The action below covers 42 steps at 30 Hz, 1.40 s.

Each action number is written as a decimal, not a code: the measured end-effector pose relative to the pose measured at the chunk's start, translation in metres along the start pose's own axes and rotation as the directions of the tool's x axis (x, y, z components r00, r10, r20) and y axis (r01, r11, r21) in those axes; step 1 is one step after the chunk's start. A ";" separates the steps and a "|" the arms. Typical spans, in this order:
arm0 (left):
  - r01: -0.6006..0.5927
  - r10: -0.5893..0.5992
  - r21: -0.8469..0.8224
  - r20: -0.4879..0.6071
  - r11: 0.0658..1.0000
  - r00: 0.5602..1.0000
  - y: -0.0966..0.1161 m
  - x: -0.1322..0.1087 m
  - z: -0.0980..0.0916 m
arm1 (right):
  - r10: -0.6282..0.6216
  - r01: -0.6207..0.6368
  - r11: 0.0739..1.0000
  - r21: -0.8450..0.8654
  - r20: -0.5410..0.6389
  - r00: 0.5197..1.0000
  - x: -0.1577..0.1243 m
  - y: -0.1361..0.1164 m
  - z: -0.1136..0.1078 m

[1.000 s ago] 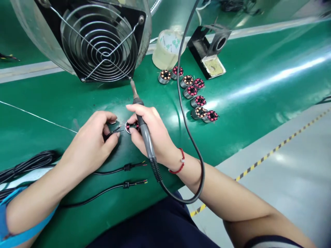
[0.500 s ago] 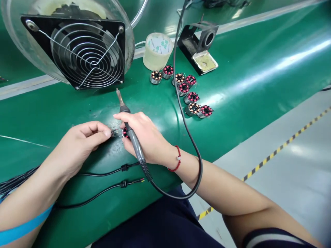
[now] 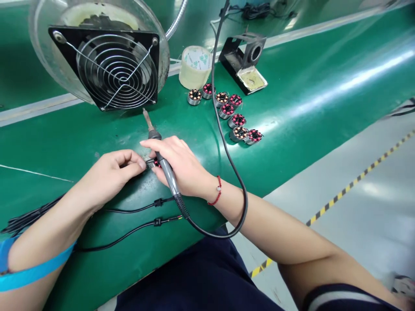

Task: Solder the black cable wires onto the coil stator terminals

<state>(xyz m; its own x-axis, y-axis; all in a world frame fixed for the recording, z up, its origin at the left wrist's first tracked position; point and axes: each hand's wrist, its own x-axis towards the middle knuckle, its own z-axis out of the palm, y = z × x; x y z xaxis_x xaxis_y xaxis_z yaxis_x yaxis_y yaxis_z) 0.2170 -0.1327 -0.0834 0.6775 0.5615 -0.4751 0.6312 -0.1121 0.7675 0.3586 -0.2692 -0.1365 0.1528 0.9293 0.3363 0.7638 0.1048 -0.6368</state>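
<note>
My left hand [image 3: 112,175] pinches the stripped end of a black wire, pressing it against a small round coil part [image 3: 156,163] on the green mat. My right hand [image 3: 181,166] steadies that part with its fingertips. A soldering iron [image 3: 162,162] lies across this hand, held in its grip, with the tip pointing away toward the fan. The coil part is mostly hidden between the two hands.
A caged fan [image 3: 116,69] stands behind the hands. Further back sit a tape roll [image 3: 194,67], a black iron stand [image 3: 244,60] and several finished coil parts [image 3: 231,114]. Two black wires [image 3: 136,216] lie near the table's front edge.
The left hand's fingers have closed in on the coil part, bringing the wire end to it. The right hand stays put, still holding the iron. The camera has shifted slightly.
</note>
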 end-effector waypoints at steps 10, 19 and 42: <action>0.059 -0.060 -0.038 -0.021 0.998 0.998 0.005 -0.001 0.007 | -0.023 0.023 0.999 -0.026 -0.016 1.000 0.002 0.001 0.004; -0.046 0.046 -0.014 0.056 0.999 0.997 0.005 0.000 0.001 | 0.095 -0.091 0.995 0.048 -0.095 0.991 0.005 -0.003 0.006; -0.320 0.310 0.069 -0.503 0.945 0.807 0.010 -0.014 -0.026 | 0.227 -0.238 0.970 -0.050 -0.161 0.960 0.001 -0.002 0.007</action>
<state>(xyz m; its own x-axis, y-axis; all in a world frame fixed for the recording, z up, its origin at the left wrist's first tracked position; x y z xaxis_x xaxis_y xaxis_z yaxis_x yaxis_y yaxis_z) 0.2038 -0.1205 -0.0583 0.5524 0.8305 0.0713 0.4054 -0.3424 0.8476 0.3529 -0.2664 -0.1401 0.4214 0.8594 0.2898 0.7360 -0.1373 -0.6629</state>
